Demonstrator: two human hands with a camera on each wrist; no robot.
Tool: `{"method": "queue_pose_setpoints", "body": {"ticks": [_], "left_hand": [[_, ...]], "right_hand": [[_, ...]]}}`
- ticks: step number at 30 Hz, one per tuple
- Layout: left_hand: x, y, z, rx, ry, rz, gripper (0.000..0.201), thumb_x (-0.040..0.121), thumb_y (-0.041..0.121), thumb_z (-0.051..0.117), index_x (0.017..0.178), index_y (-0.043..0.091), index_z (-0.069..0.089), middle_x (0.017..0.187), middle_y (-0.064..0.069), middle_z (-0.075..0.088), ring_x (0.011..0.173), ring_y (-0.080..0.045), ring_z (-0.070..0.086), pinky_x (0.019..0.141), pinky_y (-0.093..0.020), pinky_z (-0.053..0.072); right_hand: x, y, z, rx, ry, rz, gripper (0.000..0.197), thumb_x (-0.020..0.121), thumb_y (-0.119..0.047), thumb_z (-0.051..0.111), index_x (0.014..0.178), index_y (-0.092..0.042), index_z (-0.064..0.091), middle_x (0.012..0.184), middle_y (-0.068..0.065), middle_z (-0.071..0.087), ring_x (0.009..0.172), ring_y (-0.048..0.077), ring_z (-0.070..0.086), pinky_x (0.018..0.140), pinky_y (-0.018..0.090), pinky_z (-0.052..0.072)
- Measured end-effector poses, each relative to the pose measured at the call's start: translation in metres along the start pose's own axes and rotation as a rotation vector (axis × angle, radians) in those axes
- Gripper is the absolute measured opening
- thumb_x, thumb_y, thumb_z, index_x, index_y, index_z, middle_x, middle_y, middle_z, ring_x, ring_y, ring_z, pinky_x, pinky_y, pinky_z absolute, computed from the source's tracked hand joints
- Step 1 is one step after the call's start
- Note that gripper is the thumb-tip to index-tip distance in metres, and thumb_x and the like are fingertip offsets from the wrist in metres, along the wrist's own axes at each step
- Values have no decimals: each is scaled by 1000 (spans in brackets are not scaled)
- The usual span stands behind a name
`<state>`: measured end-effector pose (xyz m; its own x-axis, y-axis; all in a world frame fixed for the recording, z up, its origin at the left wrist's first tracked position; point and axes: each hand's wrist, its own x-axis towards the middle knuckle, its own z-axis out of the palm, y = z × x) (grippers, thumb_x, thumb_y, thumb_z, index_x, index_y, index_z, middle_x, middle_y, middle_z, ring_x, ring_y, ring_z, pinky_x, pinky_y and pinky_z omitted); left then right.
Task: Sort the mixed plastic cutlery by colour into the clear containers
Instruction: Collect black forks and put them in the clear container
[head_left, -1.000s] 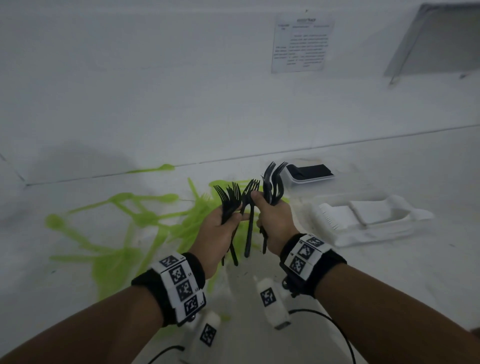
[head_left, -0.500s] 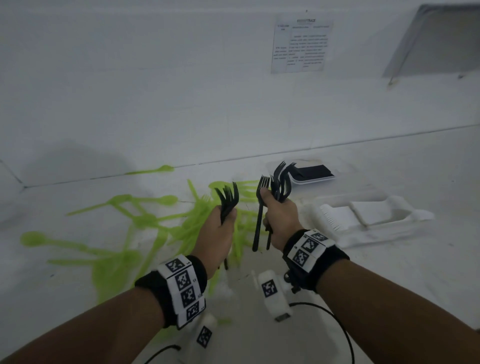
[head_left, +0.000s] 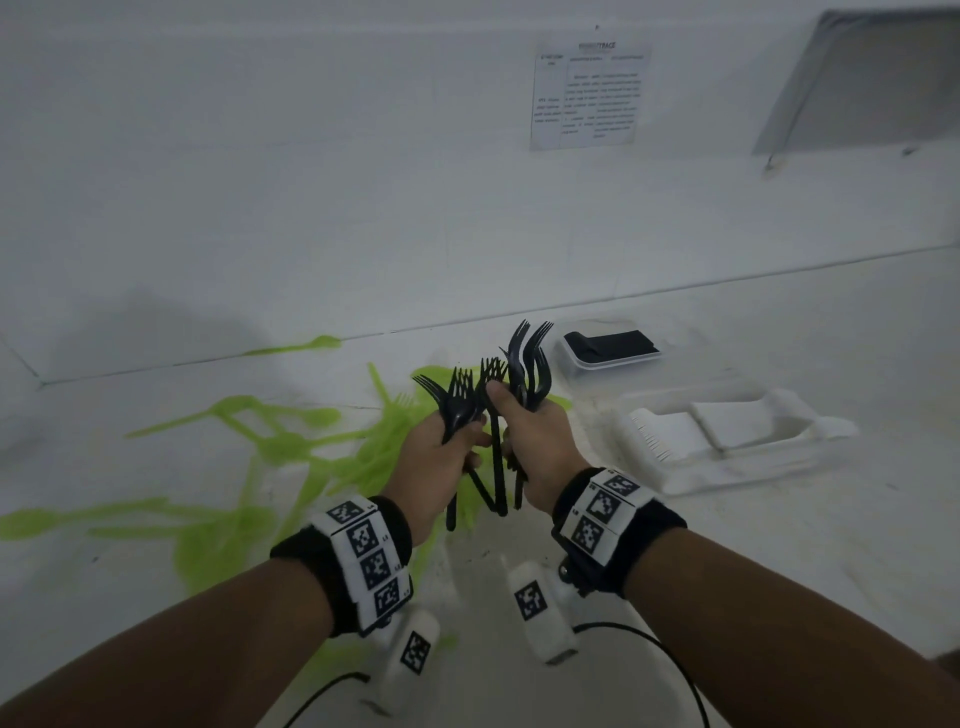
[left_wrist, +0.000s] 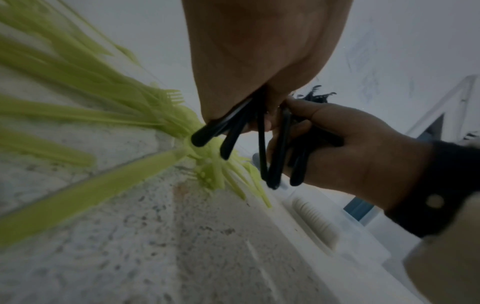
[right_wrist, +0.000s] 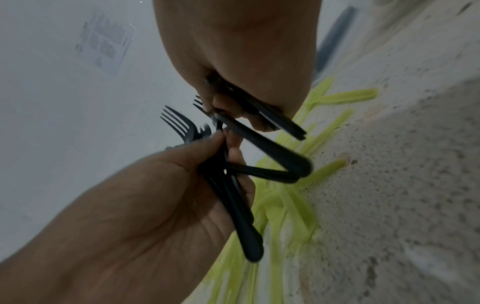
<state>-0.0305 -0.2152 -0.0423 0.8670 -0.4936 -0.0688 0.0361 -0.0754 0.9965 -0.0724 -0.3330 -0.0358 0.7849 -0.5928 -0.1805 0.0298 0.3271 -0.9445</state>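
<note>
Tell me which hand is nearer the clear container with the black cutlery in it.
Right. The right hand, gripping black forks, is just left of and in front of the clear container; the left hand, gripping its own bunch, is farther left.

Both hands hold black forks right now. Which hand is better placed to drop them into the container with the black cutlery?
Right, probably. The right hand grips black forks on the side nearer the container with black cutlery, up and right. The left hand would have to cross over it.

White speckled floor (head_left: 779, 545) carries scattered green cutlery (head_left: 291, 447), a clear container (head_left: 608, 351) and what looks like white trays (head_left: 727, 436)
</note>
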Motion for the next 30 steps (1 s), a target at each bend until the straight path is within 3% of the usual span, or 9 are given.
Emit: {"method": "queue_pose_setpoints", "body": {"ticks": [3,7,9,12,14,18,23,26,30], "left_hand": [[-3,1,7,-17,-31,-1,21,106,14,51,115,19,70,95,-2,74,74,-13,66,67,-22,53],[0,-5,4,-4,76,-48,17,104,26,57,106,16,71,98,-4,76,91,-17,73,81,-34,59],[4,-5,-2,-26,123,-93,18,105,28,56,107,14,67,91,-4,73,81,-19,71,74,-33,57],[6,-1,-7,16,98,-96,22,107,25,51,114,8,63,73,-2,56,58,-16,53,59,-29,44],[7,0,-5,39,52,-97,22,107,22,47,120,10,59,74,-1,52,60,-15,46,60,-28,40],[7,4,-2,0,4,-113,15,107,20,46,120,17,52,82,-3,64,65,-16,55,64,-29,45],[11,4,-5,-33,-1,-112,18,102,27,61,116,16,66,97,-7,73,76,-15,58,76,-31,50],[12,3,-8,-16,2,-96,14,99,27,67,108,18,74,85,7,65,76,-10,57,74,-26,48],[16,0,-11,52,67,-62,14,99,22,67,96,12,76,74,4,57,70,-13,52,68,-27,45]], "right_hand": [[-3,1,2,91,-63,32,17,101,-21,63,96,-8,73,84,5,78,66,17,71,54,31,55],[6,2,-5,42,47,56,16,100,-27,66,99,-12,72,94,5,75,50,6,60,50,26,48],[14,1,-11,-13,110,42,16,99,-31,66,95,-16,71,96,3,75,46,8,47,51,26,39],[18,0,-15,-27,82,58,16,101,-28,63,93,-17,72,98,4,76,48,12,37,51,26,35],[16,0,-13,-35,36,76,16,101,-25,62,94,-16,73,95,5,76,46,12,37,50,27,36],[13,-2,-8,-16,-23,79,17,101,-24,63,99,-12,75,86,1,75,49,12,51,50,26,44],[13,-3,-8,-28,-40,71,21,100,-26,65,103,-8,74,68,-3,66,48,8,56,50,25,45],[13,0,-8,-17,-49,72,22,101,-26,64,106,-7,74,63,-5,65,45,6,55,49,24,44],[14,2,-4,-24,-41,39,21,101,-25,64,105,-7,74,62,-9,66,46,4,55,53,24,44]]}}
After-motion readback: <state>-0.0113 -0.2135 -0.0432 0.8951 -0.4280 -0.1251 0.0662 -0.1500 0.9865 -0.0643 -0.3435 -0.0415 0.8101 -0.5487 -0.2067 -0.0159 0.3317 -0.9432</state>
